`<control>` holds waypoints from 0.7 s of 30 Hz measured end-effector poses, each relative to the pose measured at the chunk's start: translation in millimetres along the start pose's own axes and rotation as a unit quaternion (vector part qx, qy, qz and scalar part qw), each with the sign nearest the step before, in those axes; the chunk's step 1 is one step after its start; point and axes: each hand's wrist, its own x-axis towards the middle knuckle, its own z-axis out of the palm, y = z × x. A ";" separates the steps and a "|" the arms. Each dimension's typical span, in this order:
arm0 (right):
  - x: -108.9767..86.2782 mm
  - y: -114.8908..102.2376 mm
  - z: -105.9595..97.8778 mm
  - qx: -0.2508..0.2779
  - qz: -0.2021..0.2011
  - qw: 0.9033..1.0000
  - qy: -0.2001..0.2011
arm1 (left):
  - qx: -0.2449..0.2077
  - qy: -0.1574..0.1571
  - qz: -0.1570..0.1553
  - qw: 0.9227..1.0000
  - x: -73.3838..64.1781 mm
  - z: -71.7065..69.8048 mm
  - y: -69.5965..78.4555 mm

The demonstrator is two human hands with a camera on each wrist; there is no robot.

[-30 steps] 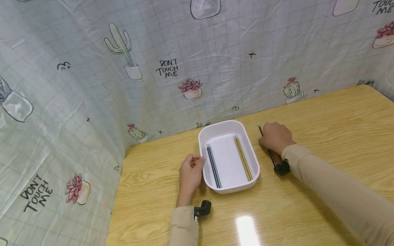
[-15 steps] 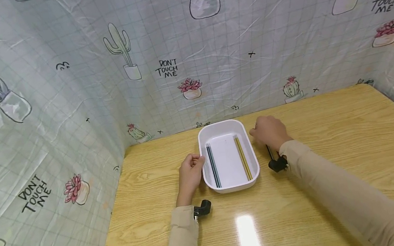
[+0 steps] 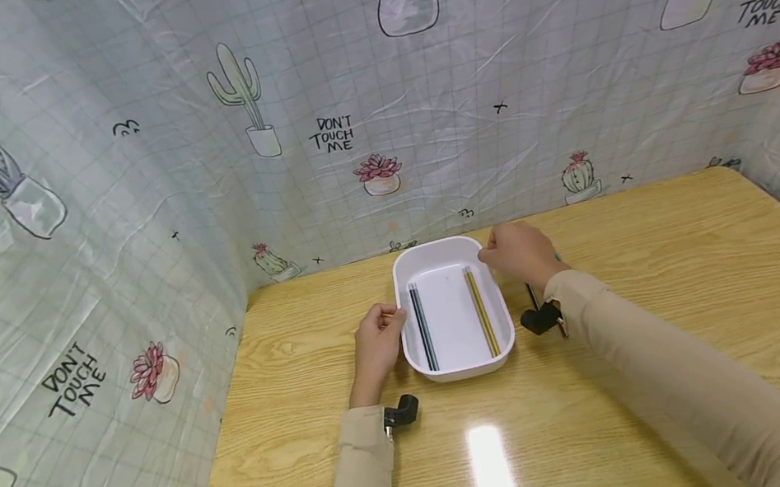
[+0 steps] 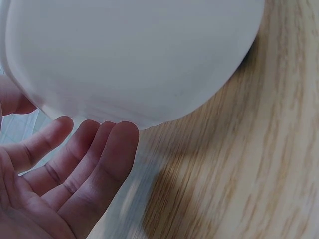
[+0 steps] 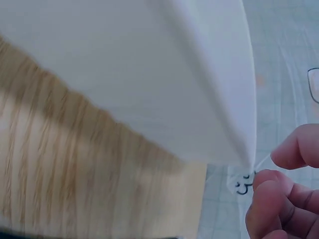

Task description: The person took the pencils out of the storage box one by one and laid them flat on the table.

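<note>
A white rectangular tray (image 3: pixel 462 372) with rounded corners stands on the table. Inside lie dark green pencils (image 3: pixel 424 330) along the left wall and yellow pencils (image 3: pixel 482 314) along the right. My left hand (image 3: pixel 377 341) grips the tray's left rim. In the left wrist view its fingertips (image 4: pixel 124 137) press the outer wall, with the thumb at the rim. My right hand (image 3: pixel 522 251) is at the tray's far right corner. In the right wrist view its thumb and bent fingers stand apart, with nothing between them. Below that hand lies a black pencil (image 3: pixel 533 296), mostly hidden.
The wooden table (image 3: pixel 665 280) extends to the right of the tray and towards me. A cactus-patterned curtain (image 3: pixel 323 194) hangs close behind the tray and along the left. A black wrist camera (image 3: pixel 539 319) covers part of the table beside the tray.
My right hand has moved left and away from me, from the black pencil to the tray's far corner. The pencil stays on the table. My left hand and the tray have not moved.
</note>
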 end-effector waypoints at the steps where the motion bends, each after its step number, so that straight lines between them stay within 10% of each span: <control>1: -0.4 -2.3 -0.6 0.003 -0.003 1.000 -0.002 | 0.001 0.000 0.000 1.000 -0.2 -0.2 0.1; 21: -0.3 -60.8 5.9 0.002 -0.028 0.998 -0.065 | 0.001 0.001 -0.001 1.000 -0.6 0.2 0.2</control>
